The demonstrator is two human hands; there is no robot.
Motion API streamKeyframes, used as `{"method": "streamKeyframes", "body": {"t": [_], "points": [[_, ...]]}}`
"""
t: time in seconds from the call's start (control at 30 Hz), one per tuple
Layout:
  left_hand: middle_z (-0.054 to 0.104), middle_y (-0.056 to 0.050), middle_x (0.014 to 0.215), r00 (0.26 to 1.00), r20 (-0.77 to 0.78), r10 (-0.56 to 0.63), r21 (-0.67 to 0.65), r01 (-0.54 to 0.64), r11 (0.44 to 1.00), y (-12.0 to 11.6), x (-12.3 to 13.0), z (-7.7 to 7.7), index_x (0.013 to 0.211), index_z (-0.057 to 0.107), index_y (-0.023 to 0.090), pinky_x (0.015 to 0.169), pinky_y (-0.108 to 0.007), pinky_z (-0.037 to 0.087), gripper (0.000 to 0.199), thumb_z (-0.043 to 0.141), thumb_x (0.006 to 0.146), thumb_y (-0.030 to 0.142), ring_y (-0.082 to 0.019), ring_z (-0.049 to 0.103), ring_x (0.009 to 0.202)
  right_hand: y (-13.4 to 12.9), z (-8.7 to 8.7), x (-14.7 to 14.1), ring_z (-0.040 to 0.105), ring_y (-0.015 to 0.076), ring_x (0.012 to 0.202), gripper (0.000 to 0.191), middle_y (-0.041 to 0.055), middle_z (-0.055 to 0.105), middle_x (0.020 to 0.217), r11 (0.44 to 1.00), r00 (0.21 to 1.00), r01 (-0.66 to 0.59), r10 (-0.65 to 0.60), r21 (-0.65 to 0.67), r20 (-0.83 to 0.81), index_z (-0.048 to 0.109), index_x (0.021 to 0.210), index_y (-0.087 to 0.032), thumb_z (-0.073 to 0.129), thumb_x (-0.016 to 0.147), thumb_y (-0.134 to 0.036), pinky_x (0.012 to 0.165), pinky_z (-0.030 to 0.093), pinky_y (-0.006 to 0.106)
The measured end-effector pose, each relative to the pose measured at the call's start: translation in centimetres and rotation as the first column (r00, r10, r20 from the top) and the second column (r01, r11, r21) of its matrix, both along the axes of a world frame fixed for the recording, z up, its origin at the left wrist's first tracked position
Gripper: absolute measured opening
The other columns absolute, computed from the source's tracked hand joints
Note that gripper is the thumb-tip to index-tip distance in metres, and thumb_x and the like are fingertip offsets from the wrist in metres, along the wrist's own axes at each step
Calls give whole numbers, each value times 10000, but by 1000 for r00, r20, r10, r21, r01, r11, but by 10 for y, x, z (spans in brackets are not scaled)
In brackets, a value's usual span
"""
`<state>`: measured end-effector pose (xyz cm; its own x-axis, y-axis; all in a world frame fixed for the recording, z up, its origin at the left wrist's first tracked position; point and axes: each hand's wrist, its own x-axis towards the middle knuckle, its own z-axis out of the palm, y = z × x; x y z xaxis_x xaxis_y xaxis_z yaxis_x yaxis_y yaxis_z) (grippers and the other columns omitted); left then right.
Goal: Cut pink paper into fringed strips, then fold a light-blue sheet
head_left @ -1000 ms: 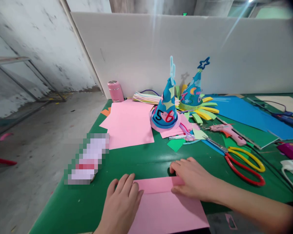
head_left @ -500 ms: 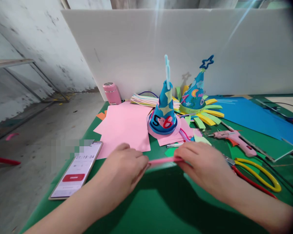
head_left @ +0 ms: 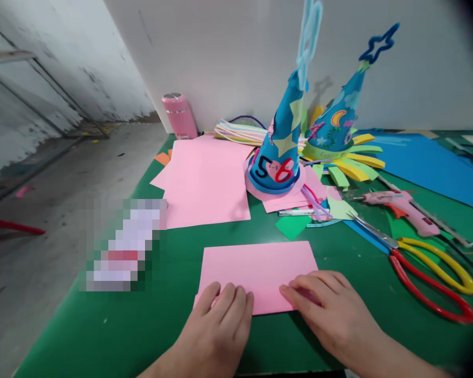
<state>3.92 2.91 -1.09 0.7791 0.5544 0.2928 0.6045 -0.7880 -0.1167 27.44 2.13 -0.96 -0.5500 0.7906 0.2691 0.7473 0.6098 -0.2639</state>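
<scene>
A pink paper rectangle (head_left: 260, 268) lies on the green table in front of me. My left hand (head_left: 220, 325) is on its lower left part, fingers curled together over the near edge. At the lower right corner, my right hand (head_left: 327, 310) pinches the paper between thumb and fingers. Behind the paper stands a blue cone hat (head_left: 279, 131) with the numbers 5 and 6 on it. Larger pink sheets (head_left: 208, 178) lie to the left of this hat. Scissors (head_left: 396, 247) with one red and one yellow handle rest to the right of my right hand.
A second blue hat (head_left: 339, 115) with a star stands behind. A pink glue gun (head_left: 405, 207), blue sheet (head_left: 433, 163) and pen (head_left: 295, 212) lie on the right. A pink bottle (head_left: 180, 116) stands at back left, a blurred phone (head_left: 130, 241) near the table's left edge (head_left: 59, 310).
The pink paper, held up edge-on before, now lies flat on the table. Both hands have come down and nearer to me. The view has tilted down and moved closer, showing the scissors whole.
</scene>
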Motion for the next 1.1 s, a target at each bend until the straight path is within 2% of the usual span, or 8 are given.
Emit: {"method": "streamKeyframes", "body": {"t": [0.2,0.37,0.47,0.6,0.73,0.83,0.9,1.1], "points": [[629,-83,977,996,76,-35,6,35,999,-2,-4,1,995,566,108,852,-393,297,303,327,816,156,-224,500,933,-3,11,-8,494,169,786,265,29,624,881,998,998,57,-57,-16,23,555,1070,-236,425,845,-188,681,322,305],[646,-80,895,991,130,-34,2,34,999,-5,-7,-4,947,578,104,815,-388,324,283,334,808,140,-222,526,870,-11,12,-4,497,165,758,249,27,625,859,998,998,54,-53,-34,15,562,1039,-242,420,843,-181,672,328,306],[644,-60,795,992,126,0,-32,4,999,-1,-6,0,887,587,123,724,-368,361,228,382,788,134,-206,545,759,-12,13,-2,499,168,760,247,37,615,878,993,999,48,-50,-106,-18,552,1035,-241,417,840,-173,658,342,307],[617,-20,669,996,62,65,-213,-51,976,13,-1,14,775,587,165,600,-311,375,157,443,761,106,-162,539,619,-3,17,2,496,168,805,217,39,586,926,957,997,43,-58,-287,-43,543,1017,-248,412,849,-202,658,362,306],[612,-27,656,996,-36,86,-402,-93,911,29,2,29,752,578,172,599,-312,382,205,385,811,139,-165,556,617,11,25,6,509,159,794,196,24,587,885,889,997,40,-65,-457,-40,575,925,-247,390,862,-260,673,383,300],[614,-20,662,988,-137,67,-491,-126,862,41,3,34,737,563,176,615,-336,379,262,328,852,191,-172,561,605,21,30,8,535,143,767,220,4,614,862,840,993,62,-103,-539,-48,573,928,-248,364,871,-291,677,405,284],[614,-16,670,980,-196,30,-487,-123,864,46,3,33,747,551,177,611,-345,370,265,313,862,203,-176,555,589,25,30,8,553,141,787,222,-6,630,907,827,988,94,-147,-554,-52,556,975,-253,372,865,-312,687,421,277],[587,-23,651,960,-278,-15,-327,-80,942,48,1,19,798,517,160,573,-334,335,175,350,850,171,-172,529,538,27,23,6,569,145,890,241,-12,628,1022,851,983,132,-180,-508,-46,531,1041,-255,401,841,-284,764,430,273]]}}
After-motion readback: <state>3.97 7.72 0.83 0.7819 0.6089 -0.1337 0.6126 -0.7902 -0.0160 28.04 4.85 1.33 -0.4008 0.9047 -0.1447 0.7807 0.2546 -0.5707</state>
